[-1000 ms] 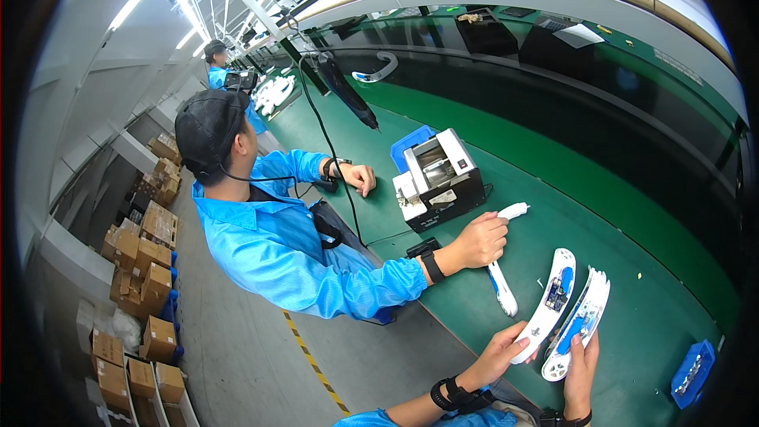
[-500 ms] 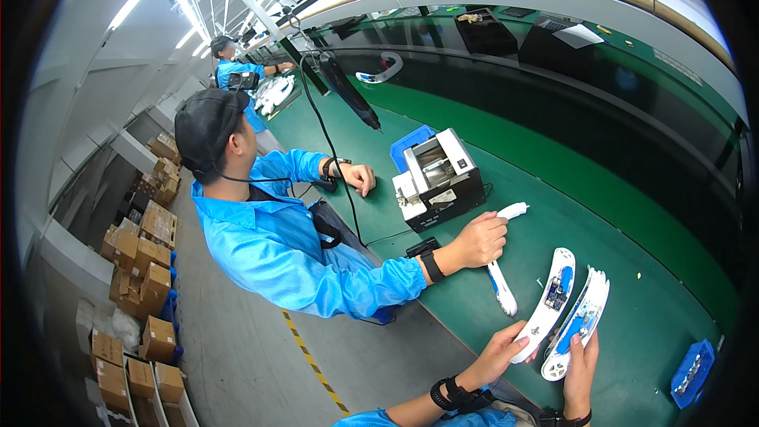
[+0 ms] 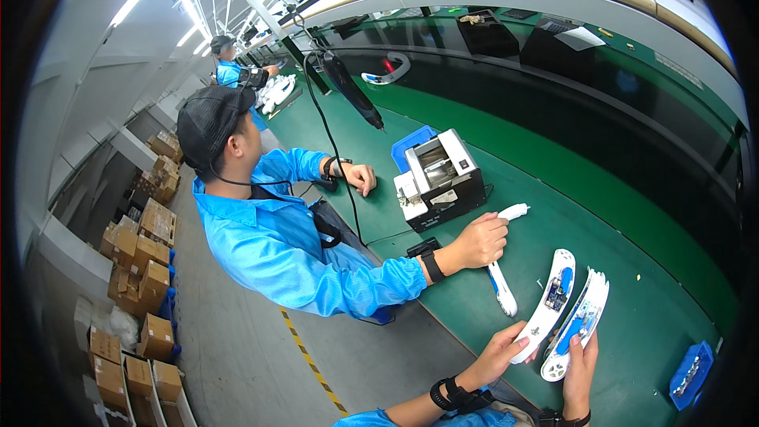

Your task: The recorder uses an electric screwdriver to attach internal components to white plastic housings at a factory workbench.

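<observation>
**Two open white shells on the green bench**

Stacked brown cardboard boxes point(image 3: 134, 245) far left along the floor. Next over, a co-worker in a blue smock point(image 3: 277, 245), arm stretched out, hand point(image 3: 478, 241) wrapped around a white plastic handle piece point(image 3: 500, 285) lying on the green conveyor table point(image 3: 632, 221). Behind that, a black-and-white boxy machine point(image 3: 439, 178). Lower down, left hand point(image 3: 498, 352) coming up from the bottom edge, fingertips pinching the end of a long curved white plastic shell with blue insides point(image 3: 547, 304). Right hand point(image 3: 581, 368) upright, fingers gripping the second curved white shell with a blue circuit board point(image 3: 579, 324), tilted on edge just beside the first. Small blue plastic parts bin point(image 3: 690, 372) at far right.
</observation>
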`<state>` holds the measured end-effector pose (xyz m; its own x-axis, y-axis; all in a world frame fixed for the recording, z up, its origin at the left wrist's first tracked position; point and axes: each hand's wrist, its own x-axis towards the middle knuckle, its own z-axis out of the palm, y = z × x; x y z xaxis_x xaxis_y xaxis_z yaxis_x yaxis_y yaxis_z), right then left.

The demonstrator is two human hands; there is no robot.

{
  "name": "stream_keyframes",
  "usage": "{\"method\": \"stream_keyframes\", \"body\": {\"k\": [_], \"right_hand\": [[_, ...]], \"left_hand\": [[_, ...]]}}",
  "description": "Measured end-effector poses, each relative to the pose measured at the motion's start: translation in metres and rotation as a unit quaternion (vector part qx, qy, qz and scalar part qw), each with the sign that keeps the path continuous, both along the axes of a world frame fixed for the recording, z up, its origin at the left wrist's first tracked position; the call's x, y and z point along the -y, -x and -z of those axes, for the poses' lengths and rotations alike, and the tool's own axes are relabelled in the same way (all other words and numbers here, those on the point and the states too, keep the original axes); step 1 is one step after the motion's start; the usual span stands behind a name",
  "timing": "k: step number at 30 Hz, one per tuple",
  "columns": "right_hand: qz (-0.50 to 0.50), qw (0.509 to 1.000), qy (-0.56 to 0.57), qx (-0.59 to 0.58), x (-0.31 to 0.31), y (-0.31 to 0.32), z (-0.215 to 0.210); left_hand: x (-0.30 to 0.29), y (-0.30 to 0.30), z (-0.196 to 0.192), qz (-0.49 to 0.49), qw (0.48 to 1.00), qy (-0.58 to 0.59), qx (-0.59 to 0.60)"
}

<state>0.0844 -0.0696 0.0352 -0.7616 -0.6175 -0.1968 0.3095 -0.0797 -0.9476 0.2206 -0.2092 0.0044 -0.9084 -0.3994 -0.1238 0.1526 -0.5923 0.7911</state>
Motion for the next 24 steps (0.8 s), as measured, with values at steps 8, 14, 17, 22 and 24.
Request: {"method": "stream_keyframes", "body": {"k": [8, 14, 17, 22, 24], "right_hand": [[0.004, 1.000, -0.002, 0.005, -0.0002, -0.0024, -0.0038], [0.004, 1.000, -0.001, 0.000, -0.0002, -0.0011, -0.0008], [0.004, 1.000, -0.001, 0.001, 0.0000, -0.0014, -0.0013], [0.005, 1.000, -0.008, -0.007, -0.0010, -0.0011, 0.0001], [0.005, 1.000, -0.007, -0.005, -0.0004, -0.0015, -0.0017]], "left_hand": [[-0.0002, -0.0017, -0.0044, 0.003, 1.000, 0.007, -0.004], [-0.0001, -0.0010, -0.0040, 0.001, 1.000, 0.004, 0.001], [0.0002, -0.0013, -0.0029, 0.004, 1.000, 0.005, -0.001], [-0.0002, -0.0019, -0.0041, 0.005, 1.000, 0.001, 0.004], [-0.0008, -0.0018, -0.0035, 0.004, 1.000, 0.000, 0.003]]}}
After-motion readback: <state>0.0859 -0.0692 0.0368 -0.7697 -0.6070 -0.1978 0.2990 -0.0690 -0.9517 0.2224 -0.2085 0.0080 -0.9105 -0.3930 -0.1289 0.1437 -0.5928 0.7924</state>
